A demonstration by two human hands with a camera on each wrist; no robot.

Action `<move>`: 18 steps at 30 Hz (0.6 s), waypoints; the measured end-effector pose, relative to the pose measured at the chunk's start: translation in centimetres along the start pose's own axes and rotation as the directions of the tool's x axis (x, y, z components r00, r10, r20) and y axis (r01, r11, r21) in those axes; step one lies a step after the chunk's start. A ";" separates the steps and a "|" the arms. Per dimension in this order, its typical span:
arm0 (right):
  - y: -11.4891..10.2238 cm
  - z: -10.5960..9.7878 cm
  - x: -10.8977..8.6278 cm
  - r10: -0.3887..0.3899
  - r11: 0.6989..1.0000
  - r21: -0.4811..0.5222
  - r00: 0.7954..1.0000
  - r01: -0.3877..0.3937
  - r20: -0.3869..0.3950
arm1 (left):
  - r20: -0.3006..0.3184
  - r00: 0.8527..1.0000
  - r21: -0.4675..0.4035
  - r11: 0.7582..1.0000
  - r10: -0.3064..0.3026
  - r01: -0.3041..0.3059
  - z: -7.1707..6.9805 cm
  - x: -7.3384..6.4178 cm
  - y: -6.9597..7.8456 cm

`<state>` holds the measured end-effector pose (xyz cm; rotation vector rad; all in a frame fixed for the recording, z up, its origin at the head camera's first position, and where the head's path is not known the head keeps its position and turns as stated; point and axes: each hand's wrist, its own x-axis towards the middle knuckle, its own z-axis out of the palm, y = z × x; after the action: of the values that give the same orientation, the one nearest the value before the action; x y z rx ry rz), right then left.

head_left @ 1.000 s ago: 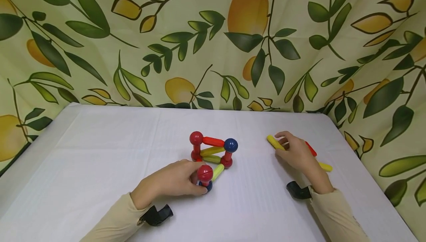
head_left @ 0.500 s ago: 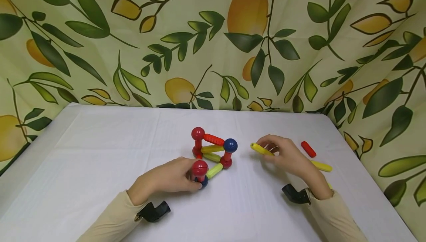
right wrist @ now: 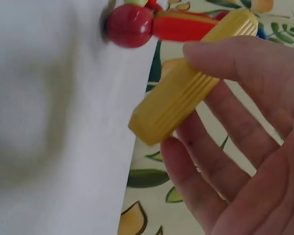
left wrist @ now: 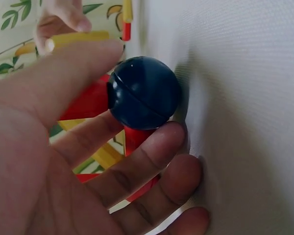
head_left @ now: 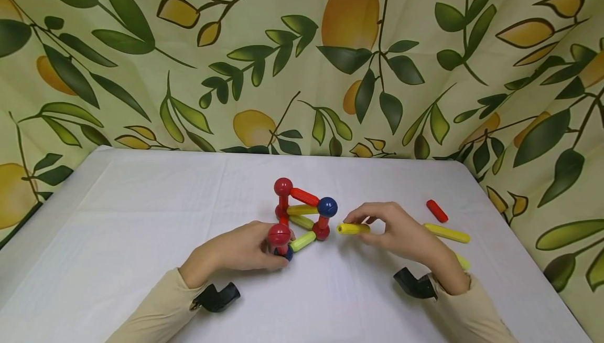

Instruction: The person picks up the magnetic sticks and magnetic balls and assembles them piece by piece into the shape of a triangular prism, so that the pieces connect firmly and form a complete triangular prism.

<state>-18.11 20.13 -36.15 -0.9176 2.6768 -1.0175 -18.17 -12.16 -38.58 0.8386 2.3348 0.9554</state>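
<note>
A magnetic ball-and-rod structure (head_left: 304, 196) with red and blue balls and red, yellow and lime rods stands mid-table. My left hand (head_left: 240, 248) grips its near corner, with thumb and fingers around the lower blue ball (left wrist: 144, 93). Above that ball, a short red rod carries a red ball (head_left: 279, 235). Just right of the structure, my right hand (head_left: 396, 230) pinches a yellow rod (right wrist: 171, 107) between thumb and fingers. One end of this rod points left, close to the lower right red ball (head_left: 321, 231). At the upper right corner sits a blue ball (head_left: 327, 207).
Farther right lie a loose red rod (head_left: 437, 211), a yellow rod (head_left: 447, 233) and a lime rod (head_left: 463, 262) partly hidden by my right wrist. A leaf-and-fruit patterned cloth (head_left: 302, 70) hangs behind the white table (head_left: 141, 196).
My right hand has lifted the yellow rod and brought it left toward the structure, turning it nearly level. My left hand has shifted the structure's near corner slightly left and back.
</note>
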 end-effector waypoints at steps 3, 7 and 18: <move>-0.8 0.2 0.0 -0.029 1.000 0.010 0.999 0.028 0.028 | -0.011 1.000 0.002 1.000 -0.006 0.006 0.0 0.1 0.0; -2.0 0.8 0.1 -0.045 0.999 0.022 0.998 0.044 0.050 | -0.020 1.000 0.001 1.000 -0.014 0.014 0.1 0.2 0.0; -4.0 2.4 0.4 -0.084 0.996 -0.008 0.995 0.085 0.047 | -0.022 1.000 0.014 1.000 0.001 0.000 0.0 0.3 0.0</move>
<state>-15.69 16.21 -35.38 -1.0513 2.6275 -0.9875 -18.32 -11.94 -38.63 0.8381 2.3630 0.9542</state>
